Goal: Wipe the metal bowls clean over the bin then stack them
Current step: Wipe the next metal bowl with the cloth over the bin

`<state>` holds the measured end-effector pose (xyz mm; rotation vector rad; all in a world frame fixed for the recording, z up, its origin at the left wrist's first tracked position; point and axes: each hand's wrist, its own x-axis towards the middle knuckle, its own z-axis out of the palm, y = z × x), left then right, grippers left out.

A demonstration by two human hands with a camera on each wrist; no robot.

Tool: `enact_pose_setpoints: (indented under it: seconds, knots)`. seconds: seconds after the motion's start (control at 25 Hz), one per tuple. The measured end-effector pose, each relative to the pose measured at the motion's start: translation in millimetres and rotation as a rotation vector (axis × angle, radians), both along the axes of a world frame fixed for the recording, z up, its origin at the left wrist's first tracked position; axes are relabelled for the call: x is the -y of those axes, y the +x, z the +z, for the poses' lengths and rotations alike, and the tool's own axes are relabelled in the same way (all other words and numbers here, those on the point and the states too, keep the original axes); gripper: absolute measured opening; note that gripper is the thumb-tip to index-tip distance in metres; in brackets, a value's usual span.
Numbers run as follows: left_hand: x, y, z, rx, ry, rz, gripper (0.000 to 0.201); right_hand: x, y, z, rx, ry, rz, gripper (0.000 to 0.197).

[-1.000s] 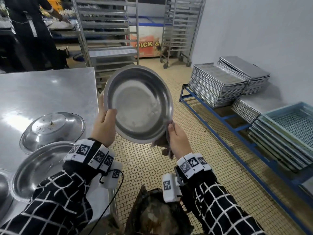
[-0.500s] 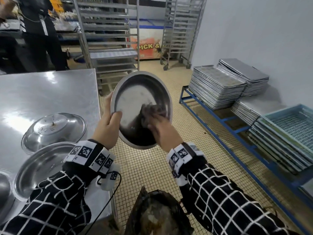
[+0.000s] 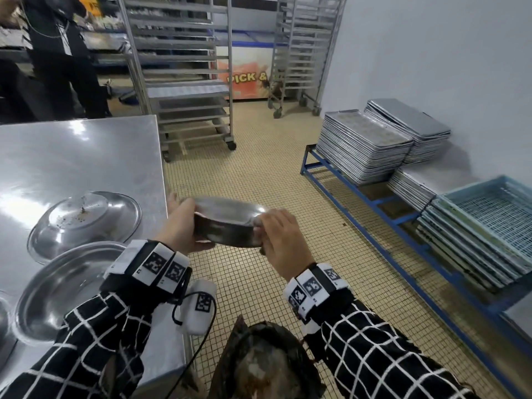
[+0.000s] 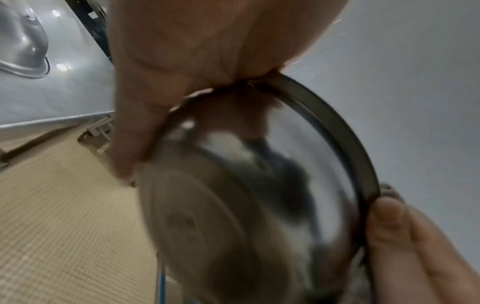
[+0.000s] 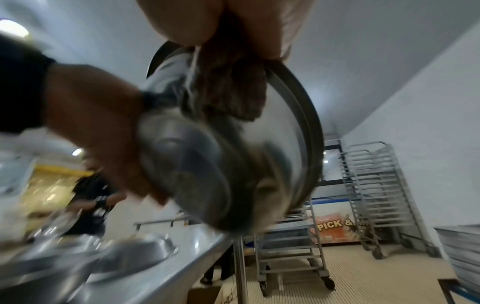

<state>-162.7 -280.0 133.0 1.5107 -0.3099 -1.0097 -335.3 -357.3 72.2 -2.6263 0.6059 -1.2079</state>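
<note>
A metal bowl (image 3: 227, 226) hangs roughly level above the tiled floor, just beyond the bin (image 3: 259, 367). My left hand (image 3: 184, 226) grips its left rim, thumb on top and fingers underneath. My right hand (image 3: 285, 240) pinches a brown cloth (image 5: 228, 88) against the right rim. In the head view only a scrap of the cloth (image 3: 263, 249) peeks out below that hand. The left wrist view shows the bowl's underside (image 4: 233, 205), blurred. On the steel table (image 3: 86, 156) lie an upturned bowl (image 3: 83, 223) with crumbs on it and an upright bowl (image 3: 66, 286).
A further bowl's edge (image 3: 3, 326) shows at the far left. Stacked trays (image 3: 362, 145) and blue crates (image 3: 489, 223) sit on a blue rack (image 3: 374, 203) to the right. Wheeled racks (image 3: 187, 82) stand behind. A person (image 3: 63, 53) stands at the back left.
The bowl has dropped from upright and facing me to low and level. My right hand with the cloth has left the inside and moved to the right rim.
</note>
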Motion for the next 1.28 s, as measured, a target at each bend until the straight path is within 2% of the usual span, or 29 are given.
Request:
enact_pose_setpoints:
  seconds: [0.12, 0.24, 0.36, 0.44, 0.52, 0.6, 0.68, 0.8, 0.88, 0.96, 1.04, 1.12, 1.2, 1.28]
  knots:
    - [-0.3, -13.7, 1.5, 0.310, 0.049, -0.155, 0.032, 16.5, -10.0, 22.2, 0.068, 0.192, -0.117, 0.034]
    - [-3.4, -11.7, -2.1, 0.682, -0.107, -0.288, 0.027, 35.8, -24.1, 42.0, 0.084, 0.292, -0.149, 0.034]
    - [0.5, -0.2, -4.1, 0.831, -0.177, -0.268, 0.026, 50.3, -26.3, 51.7, 0.170, 0.320, -0.159, 0.030]
    - [5.8, 0.8, -2.2, 0.888, -0.183, -0.205, 0.025, 55.6, -25.1, 50.6, 0.287, 0.338, -0.234, 0.030]
    - [9.1, -1.3, -2.1, 0.860, -0.182, -0.138, 0.023, 50.7, -23.8, 46.5, 0.377, 0.349, -0.319, 0.029]
    - [11.8, -3.7, -4.5, 0.748, -0.179, -0.082, 0.023, 34.5, -19.2, 34.8, 0.343, 0.399, -0.276, 0.034]
    - [16.3, -7.2, -7.8, 0.599, -0.214, 0.000, 0.027, 10.4, -10.9, 14.3, 0.155, 0.374, -0.120, 0.046]
    - [20.5, -14.4, -10.0, 0.477, -0.219, 0.071, 0.027, -16.9, 2.9, -5.6, -0.069, 0.137, 0.046, 0.055]
    - [20.0, -19.5, -11.6, 0.427, -0.239, 0.040, 0.027, -13.8, 13.3, 7.3, -0.081, 0.043, 0.054, 0.054]
    - [17.9, -23.1, -11.4, 0.397, -0.236, -0.007, 0.027, 2.7, 21.2, 29.4, -0.026, 0.016, -0.044, 0.052]
    - [17.2, -21.6, -11.4, 0.394, -0.228, -0.005, 0.028, 28.0, 17.2, 38.6, 0.076, 0.056, -0.194, 0.051]
    - [16.1, -18.8, -11.4, 0.363, -0.223, 0.023, 0.031, 41.2, 3.1, 28.1, 0.131, 0.213, -0.276, 0.053]
    - [15.2, -17.4, -11.4, 0.322, -0.216, 0.069, 0.034, 30.5, -8.2, 6.9, 0.126, 0.329, -0.267, 0.054]
    - [15.1, -19.1, -11.6, 0.326, -0.210, 0.099, 0.031, 5.2, -6.6, -13.9, 0.070, 0.317, -0.200, 0.054]
